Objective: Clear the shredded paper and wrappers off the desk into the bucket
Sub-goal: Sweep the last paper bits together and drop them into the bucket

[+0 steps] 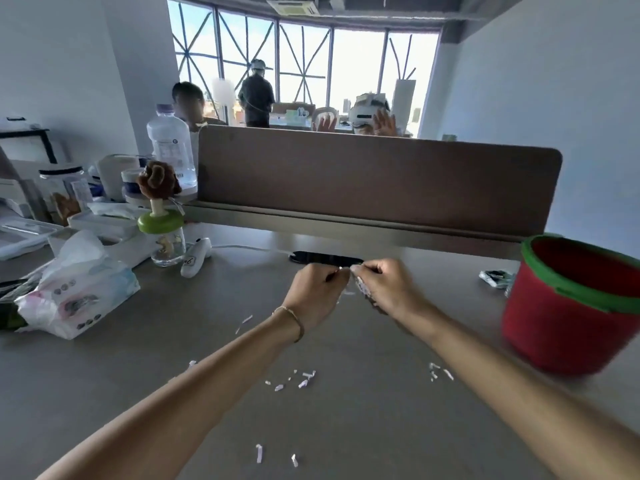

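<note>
desk [346, 427] strewn with paper shreds [304, 377]; left hand [317, 292], right hand [388, 289] together pinching shreds above

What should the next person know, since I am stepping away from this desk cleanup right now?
Left hand: grip pinching a paper scrap, above the desk.
Right hand: pinching the same scrap, with a bundle of shreds under its fingers.
Bucket: red, green rim, far right on the desk; contents not visible.
Left to do: shreds near the middle, by the right forearm, at the near edge; a crumpled wrapper beside the bucket.
</note>
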Demonstrator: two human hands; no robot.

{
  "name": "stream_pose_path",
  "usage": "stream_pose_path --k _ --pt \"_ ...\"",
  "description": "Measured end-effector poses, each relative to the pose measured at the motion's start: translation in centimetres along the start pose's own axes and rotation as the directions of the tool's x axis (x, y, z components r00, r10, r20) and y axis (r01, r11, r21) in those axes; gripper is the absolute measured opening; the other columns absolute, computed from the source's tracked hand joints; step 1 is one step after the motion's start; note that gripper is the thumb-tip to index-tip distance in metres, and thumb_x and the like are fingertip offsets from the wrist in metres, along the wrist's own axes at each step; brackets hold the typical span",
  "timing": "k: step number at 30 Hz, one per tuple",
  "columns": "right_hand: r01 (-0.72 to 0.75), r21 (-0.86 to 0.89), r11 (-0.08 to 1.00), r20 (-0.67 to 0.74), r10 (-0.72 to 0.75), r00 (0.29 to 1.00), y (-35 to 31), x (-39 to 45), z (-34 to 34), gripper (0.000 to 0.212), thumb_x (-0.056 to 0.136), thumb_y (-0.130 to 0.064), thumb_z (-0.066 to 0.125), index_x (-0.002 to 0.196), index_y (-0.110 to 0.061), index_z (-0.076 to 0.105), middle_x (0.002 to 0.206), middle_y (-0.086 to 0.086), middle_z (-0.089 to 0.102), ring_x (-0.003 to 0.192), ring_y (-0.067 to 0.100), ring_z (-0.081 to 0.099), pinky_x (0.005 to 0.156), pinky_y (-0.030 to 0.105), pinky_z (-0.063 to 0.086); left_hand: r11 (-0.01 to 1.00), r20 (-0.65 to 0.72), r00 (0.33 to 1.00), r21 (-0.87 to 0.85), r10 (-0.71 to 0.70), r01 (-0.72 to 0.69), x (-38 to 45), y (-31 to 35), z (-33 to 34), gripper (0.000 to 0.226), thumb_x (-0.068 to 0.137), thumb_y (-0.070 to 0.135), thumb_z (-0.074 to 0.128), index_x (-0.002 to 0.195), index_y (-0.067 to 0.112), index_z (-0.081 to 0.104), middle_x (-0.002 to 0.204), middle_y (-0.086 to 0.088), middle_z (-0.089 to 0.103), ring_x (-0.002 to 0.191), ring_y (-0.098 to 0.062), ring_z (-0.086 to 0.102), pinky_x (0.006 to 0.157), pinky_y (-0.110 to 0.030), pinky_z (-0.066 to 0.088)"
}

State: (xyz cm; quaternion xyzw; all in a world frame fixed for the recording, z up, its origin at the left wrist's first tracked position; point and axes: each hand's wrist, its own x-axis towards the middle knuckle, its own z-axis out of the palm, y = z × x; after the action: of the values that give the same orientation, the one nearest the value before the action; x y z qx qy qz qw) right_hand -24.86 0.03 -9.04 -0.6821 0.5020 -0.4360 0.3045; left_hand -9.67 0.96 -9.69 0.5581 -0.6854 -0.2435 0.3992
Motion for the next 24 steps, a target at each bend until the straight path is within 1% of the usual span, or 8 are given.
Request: stream_pose_path --k 3,8,12,14,16,19,21,24 --pt "-0.073 0.026 0.997 -0.102 0.075 0.992 -1.0 0.4 -4.7 0.047 0.097 -0.020 0.060 0.052 -0.017 0.045 0.040 -0.007 0.035 0.034 0.011 0.029 0.039 0.018 0.022 0.996 0.049 0.998 -0.087 0.029 -0.024 2.5 4.0 2.1 0.046 0.097 0.024 0.051 0.051 0.015 0.048 0.041 0.009 0.046 0.038 -0.005 0.037 0.041 -0.022 0.028" --pt "-0.180 0.044 0.983 -0.253 0.185 0.950 -1.7 0.6 -13.5 0.038 0.093 -0.019 0.061 0.057 -0.016 0.049 0.045 -0.002 0.035 0.042 0.014 0.028 0.046 0.020 0.020 0.987 0.077 0.992 -0.135 0.103 -0.092 6.9 9.9 6.4 0.045 0.094 0.025 0.054 0.051 0.013 0.044 0.051 0.000 0.042 0.048 -0.016 0.034 0.045 -0.028 0.028" --pt "-0.232 -0.019 0.973 -0.417 0.203 0.886 -1.2 0.6 -20.4 0.035 0.093 -0.021 0.062 0.074 0.008 0.064 0.058 0.019 0.042 0.059 0.018 0.040 0.054 0.027 0.027 0.971 0.134 0.978 -0.198 0.159 -0.131 9.4 14.8 10.0 0.052 0.097 0.029 0.054 0.049 0.010 0.051 0.044 0.006 0.046 0.045 -0.014 0.038 0.048 -0.027 0.031" --pt "-0.272 -0.035 0.962 -0.472 0.224 0.853 -0.4 0.8 -23.5 0.034 0.093 -0.023 0.062 0.082 0.009 0.067 0.062 0.019 0.043 0.064 0.022 0.039 0.055 0.028 0.029 0.968 0.149 0.970 -0.194 0.192 -0.161 10.5 16.7 11.7 0.055 0.097 0.030 0.053 0.046 0.012 0.045 0.040 0.006 0.044 0.043 -0.012 0.038 0.046 -0.026 0.032" --pt "-0.313 -0.081 0.946 -0.504 0.232 0.832 0.5 0.8 -26.2 0.033 0.093 -0.024 0.062 0.076 0.004 0.067 0.060 0.009 0.041 0.056 0.021 0.037 0.049 0.026 0.028 0.961 0.174 0.957 -0.194 0.230 -0.196 11.5 18.3 13.4 0.053 0.098 0.030 0.052 0.049 0.012 0.044 0.046 0.003 0.044 0.047 -0.015 0.037 0.044 -0.023 0.031" --pt "-0.347 -0.211 0.914 -0.540 0.187 0.821 1.9 0.6 -29.3 0.036 0.095 -0.023 0.062 0.084 0.012 0.068 0.058 0.010 0.045 0.036 0.014 0.037 0.038 0.018 0.027 0.952 0.211 0.939 -0.203 0.273 -0.231 12.4 20.2 15.5 0.048 0.098 0.031 0.052 0.055 0.011 0.045 0.058 -0.006 0.046 0.051 -0.015 0.036 0.045 -0.022 0.031" --pt "-0.364 -0.295 0.883 -0.538 0.162 0.828 2.7 0.3 -30.7 0.039 0.095 -0.021 0.061 0.068 0.007 0.065 0.049 0.006 0.042 0.031 0.008 0.033 0.040 0.019 0.028 0.948 0.229 0.928 -0.195 0.295 -0.253 12.6 21.2 16.6 0.051 0.099 0.029 0.052 0.052 0.014 0.039 0.057 -0.005 0.045 0.048 -0.014 0.033 0.045 -0.022 0.031" --pt "-0.366 -0.425 0.828 -0.510 0.115 0.852 3.9 0.0 -32.3 0.051 0.096 -0.020 0.061 0.048 -0.010 0.046 0.042 -0.001 0.036 0.039 0.011 0.035 0.051 0.030 0.027 0.944 0.250 0.916 -0.186 0.313 -0.272 12.8 22.4 18.0 0.055 0.100 0.027 0.051 0.049 0.018 0.032 0.050 0.001 0.036 0.044 -0.012 0.028 0.051 -0.030 0.031"
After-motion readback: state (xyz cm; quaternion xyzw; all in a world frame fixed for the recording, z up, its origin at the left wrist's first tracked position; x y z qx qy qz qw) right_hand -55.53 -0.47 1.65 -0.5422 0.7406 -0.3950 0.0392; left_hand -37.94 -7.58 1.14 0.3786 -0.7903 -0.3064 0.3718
